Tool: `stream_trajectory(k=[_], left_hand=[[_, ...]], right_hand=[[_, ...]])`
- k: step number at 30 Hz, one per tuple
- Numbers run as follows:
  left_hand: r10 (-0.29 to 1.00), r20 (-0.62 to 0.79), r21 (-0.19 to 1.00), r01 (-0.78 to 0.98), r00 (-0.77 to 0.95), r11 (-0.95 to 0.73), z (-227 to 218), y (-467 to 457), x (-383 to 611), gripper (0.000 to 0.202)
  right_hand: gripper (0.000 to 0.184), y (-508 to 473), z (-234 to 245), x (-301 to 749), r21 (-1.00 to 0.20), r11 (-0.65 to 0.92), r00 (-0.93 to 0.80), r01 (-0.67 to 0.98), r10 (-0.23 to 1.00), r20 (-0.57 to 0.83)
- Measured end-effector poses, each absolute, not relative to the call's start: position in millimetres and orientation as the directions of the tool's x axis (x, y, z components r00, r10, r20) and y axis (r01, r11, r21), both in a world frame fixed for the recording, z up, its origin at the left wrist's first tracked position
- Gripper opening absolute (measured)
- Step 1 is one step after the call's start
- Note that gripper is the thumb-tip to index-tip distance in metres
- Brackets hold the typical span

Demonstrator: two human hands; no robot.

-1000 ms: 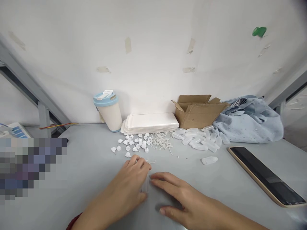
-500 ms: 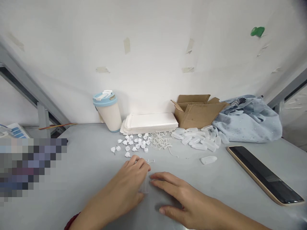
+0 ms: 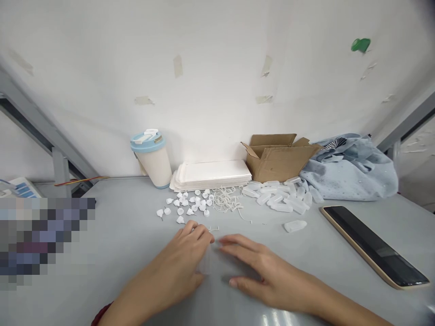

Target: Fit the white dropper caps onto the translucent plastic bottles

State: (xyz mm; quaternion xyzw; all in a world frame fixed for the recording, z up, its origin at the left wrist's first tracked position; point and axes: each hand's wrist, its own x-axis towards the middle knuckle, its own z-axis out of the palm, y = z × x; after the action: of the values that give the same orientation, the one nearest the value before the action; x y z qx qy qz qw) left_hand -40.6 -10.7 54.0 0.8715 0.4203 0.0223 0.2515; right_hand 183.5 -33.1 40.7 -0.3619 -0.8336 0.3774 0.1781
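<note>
My left hand rests low over the grey table with its fingers curled and closed around a small clear plastic piece. Most of that piece is hidden behind the fingers and its exact kind cannot be made out. To its right, my right hand is open, fingers and thumb apart, slightly blurred and holding nothing. Just beyond my left fingertips lies a short white cord. Several small white caps with thin stems are scattered farther back, beside a tangle of off-white cords.
Translucent plastic sleeves lie in a heap, with a single sleeve nearer me. Behind stand a lidded cup, a stack of white sheets and an open cardboard box. At right are blue cloth and a phone.
My right hand has moved slightly to the right, away from the clear piece. My left hand stays in place, still closed around it.
</note>
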Motion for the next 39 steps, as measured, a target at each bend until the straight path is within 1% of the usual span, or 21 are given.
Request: stream_trajectory(k=[4, 7, 9, 12, 16, 18, 20, 21, 23, 26, 28, 30, 33, 36, 39], left_hand=[[0.75, -0.161, 0.463, 0.72, 0.642, -0.517, 57, -10, -39, 0.053], [0.759, -0.18, 0.48, 0.729, 0.626, -0.488, 60, -9, -38, 0.049], [0.772, -0.182, 0.502, 0.733, 0.609, -0.46, 61, -9, -36, 0.045], [0.803, -0.147, 0.534, 0.73, 0.578, -0.428, 62, -8, -33, 0.045], [0.858, -0.09, 0.579, 0.728, 0.505, -0.368, 61, -7, -27, 0.038], [0.881, -0.058, 0.594, 0.726, 0.469, -0.347, 59, -6, -24, 0.033], [0.896, -0.01, 0.583, 0.73, 0.445, -0.356, 57, -6, -21, 0.028], [0.899, 0.023, 0.569, 0.734, 0.437, -0.371, 56, -5, -20, 0.026], [0.898, 0.096, 0.537, 0.737, 0.43, -0.411, 55, -6, -17, 0.024], [0.88, 0.185, 0.512, 0.722, 0.437, -0.466, 52, -7, -13, 0.024], [0.874, 0.205, 0.513, 0.711, 0.441, -0.48, 51, -8, -11, 0.026], [0.872, 0.193, 0.523, 0.704, 0.451, -0.48, 50, -9, -9, 0.026], [0.862, 0.17, 0.553, 0.679, 0.477, -0.484, 48, -10, -7, 0.02], [0.854, 0.171, 0.594, 0.64, 0.491, -0.487, 48, -10, -6, 0.015], [0.857, 0.163, 0.633, 0.615, 0.488, -0.47, 49, -11, -5, 0.015]], right_hand=[[0.039, -17, 35, 199, -0.658, 0.48, -0.528, 0.581, 0.837, 0.144], [0.039, -3, 26, 210, -0.549, 0.478, -0.426, 0.686, 0.875, 0.229], [0.039, 5, 20, 216, -0.489, 0.485, -0.411, 0.725, 0.875, 0.258], [0.038, 11, 13, 218, -0.426, 0.493, -0.432, 0.758, 0.87, 0.238], [0.037, 13, 12, 215, -0.398, 0.485, -0.446, 0.779, 0.874, 0.192], [0.037, 12, 12, 214, -0.417, 0.468, -0.433, 0.779, 0.883, 0.183], [0.036, 10, 15, 213, -0.469, 0.446, -0.405, 0.763, 0.894, 0.192], [0.035, 9, 17, 212, -0.514, 0.432, -0.389, 0.741, 0.9, 0.196], [0.032, 6, 23, 211, -0.647, 0.38, -0.357, 0.661, 0.918, 0.174], [0.029, 0, 34, 207, -0.876, 0.218, -0.357, 0.43, 0.933, 0.057], [0.029, -4, 38, 204, -0.963, 0.082, -0.396, 0.256, 0.918, -0.027], [0.029, -7, 39, 202, -0.993, -0.024, -0.446, 0.119, 0.892, -0.075], [0.028, -9, 36, 200, -0.991, -0.131, -0.507, -0.013, 0.856, -0.106], [0.027, -10, 34, 199, -0.975, -0.197, -0.542, -0.103, 0.833, -0.111], [0.025, -10, 33, 199, -0.964, -0.214, -0.559, -0.158, 0.824, -0.092]])
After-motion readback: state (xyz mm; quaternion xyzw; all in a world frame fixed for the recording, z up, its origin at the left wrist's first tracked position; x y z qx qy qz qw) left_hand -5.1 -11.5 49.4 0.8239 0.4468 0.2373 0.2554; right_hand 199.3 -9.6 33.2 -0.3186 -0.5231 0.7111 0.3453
